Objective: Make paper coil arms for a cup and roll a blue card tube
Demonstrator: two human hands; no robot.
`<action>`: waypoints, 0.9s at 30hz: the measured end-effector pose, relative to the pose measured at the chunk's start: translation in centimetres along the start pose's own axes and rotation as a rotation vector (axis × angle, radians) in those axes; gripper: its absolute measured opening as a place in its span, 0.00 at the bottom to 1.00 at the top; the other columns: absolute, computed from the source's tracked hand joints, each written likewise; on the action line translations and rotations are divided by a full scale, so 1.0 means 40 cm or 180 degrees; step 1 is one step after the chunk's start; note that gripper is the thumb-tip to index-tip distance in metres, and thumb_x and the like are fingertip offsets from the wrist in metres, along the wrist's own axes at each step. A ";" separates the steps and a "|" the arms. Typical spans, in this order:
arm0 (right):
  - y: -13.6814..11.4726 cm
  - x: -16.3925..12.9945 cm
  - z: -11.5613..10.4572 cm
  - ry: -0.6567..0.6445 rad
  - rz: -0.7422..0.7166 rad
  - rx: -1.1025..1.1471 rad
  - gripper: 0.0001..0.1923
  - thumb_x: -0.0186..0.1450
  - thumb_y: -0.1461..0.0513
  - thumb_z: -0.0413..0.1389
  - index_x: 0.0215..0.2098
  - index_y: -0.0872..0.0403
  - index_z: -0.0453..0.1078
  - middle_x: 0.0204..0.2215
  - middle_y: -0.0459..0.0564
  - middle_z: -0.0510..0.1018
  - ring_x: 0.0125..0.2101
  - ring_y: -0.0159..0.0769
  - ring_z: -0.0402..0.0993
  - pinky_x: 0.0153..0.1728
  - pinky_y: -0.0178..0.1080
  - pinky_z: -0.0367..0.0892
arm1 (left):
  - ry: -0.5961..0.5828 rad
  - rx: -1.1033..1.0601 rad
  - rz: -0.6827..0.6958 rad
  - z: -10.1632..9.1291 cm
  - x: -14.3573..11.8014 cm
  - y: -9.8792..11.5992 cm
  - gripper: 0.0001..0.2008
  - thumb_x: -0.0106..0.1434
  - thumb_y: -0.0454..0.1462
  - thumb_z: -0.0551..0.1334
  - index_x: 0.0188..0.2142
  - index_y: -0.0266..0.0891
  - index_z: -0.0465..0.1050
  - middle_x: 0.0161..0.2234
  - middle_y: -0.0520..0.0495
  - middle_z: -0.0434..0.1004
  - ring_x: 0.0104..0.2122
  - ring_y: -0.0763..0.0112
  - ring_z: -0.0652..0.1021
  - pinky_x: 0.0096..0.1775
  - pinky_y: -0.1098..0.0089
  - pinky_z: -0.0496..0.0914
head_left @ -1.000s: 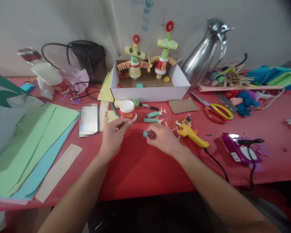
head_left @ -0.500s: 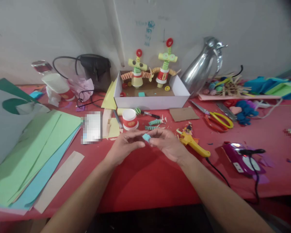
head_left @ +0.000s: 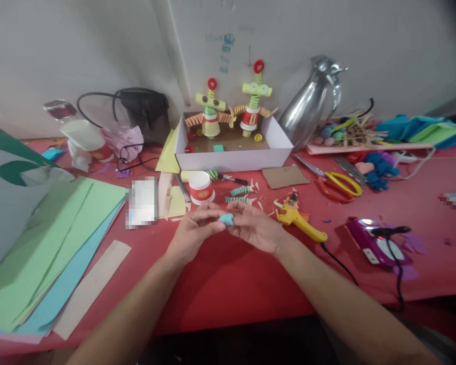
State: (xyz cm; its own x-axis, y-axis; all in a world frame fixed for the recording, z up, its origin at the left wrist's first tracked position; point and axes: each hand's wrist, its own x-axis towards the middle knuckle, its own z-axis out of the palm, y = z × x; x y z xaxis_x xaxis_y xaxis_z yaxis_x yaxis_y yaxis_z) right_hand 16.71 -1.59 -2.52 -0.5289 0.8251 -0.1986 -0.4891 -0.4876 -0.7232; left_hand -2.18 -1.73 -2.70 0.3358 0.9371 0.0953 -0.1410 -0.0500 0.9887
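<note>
A small light-blue piece [head_left: 226, 219], perhaps folded paper, is held up between my two hands above the red table. My left hand [head_left: 193, 230] pinches it between thumb and fingers from the left. On its other side, my right hand [head_left: 256, 228] has curled fingers pressed against it, partly hiding its edge. Just behind my left fingers stands a white and red paper cup [head_left: 201, 187], upside down. Two green folded-paper springs [head_left: 239, 191] lie just beyond my right fingertips, among paper scraps.
A white box [head_left: 233, 161] at the back holds two paper-cup figures [head_left: 212, 124]. To the right are a yellow glue gun [head_left: 302, 223], scissors [head_left: 338, 185], a purple power box [head_left: 378, 243] and a metal jug [head_left: 307, 109]. Coloured paper sheets [head_left: 57, 243] cover the left side.
The light-blue piece has turned and passed from my right thumb and fingers into my left hand's pinch. My right fingers have stretched out somewhat. The view has shifted slightly.
</note>
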 end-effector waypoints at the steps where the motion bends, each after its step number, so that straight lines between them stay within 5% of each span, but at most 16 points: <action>1: 0.000 0.000 0.001 -0.0003 -0.0012 0.0028 0.17 0.54 0.65 0.66 0.39 0.50 0.67 0.33 0.42 0.75 0.31 0.27 0.72 0.38 0.32 0.72 | 0.0001 0.0009 0.0028 0.002 0.000 0.001 0.09 0.55 0.41 0.71 0.38 0.49 0.83 0.39 0.47 0.71 0.41 0.66 0.73 0.45 0.62 0.73; 16: 0.028 0.006 0.009 -0.0147 -0.0102 0.0495 0.17 0.53 0.67 0.69 0.37 0.52 0.70 0.32 0.41 0.77 0.33 0.25 0.76 0.39 0.27 0.73 | 0.0363 0.0856 0.0638 0.017 -0.012 0.006 0.08 0.58 0.39 0.70 0.38 0.51 0.83 0.37 0.49 0.75 0.39 0.68 0.74 0.46 0.65 0.70; 27: 0.029 0.008 0.017 -0.0108 -0.0041 0.0507 0.18 0.50 0.66 0.72 0.35 0.53 0.71 0.29 0.39 0.78 0.30 0.24 0.77 0.36 0.25 0.74 | 0.0445 0.0840 0.0826 0.019 -0.016 0.004 0.09 0.55 0.36 0.72 0.37 0.49 0.84 0.36 0.48 0.77 0.38 0.68 0.75 0.44 0.68 0.69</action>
State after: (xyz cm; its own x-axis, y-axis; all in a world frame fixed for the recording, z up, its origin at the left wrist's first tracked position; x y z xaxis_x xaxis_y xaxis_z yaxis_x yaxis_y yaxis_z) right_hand 15.50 -2.11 -2.97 -0.5438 0.8227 -0.1657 -0.5982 -0.5185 -0.6110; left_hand -1.70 -2.61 -2.52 0.1880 0.9188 0.3472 0.0457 -0.3613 0.9313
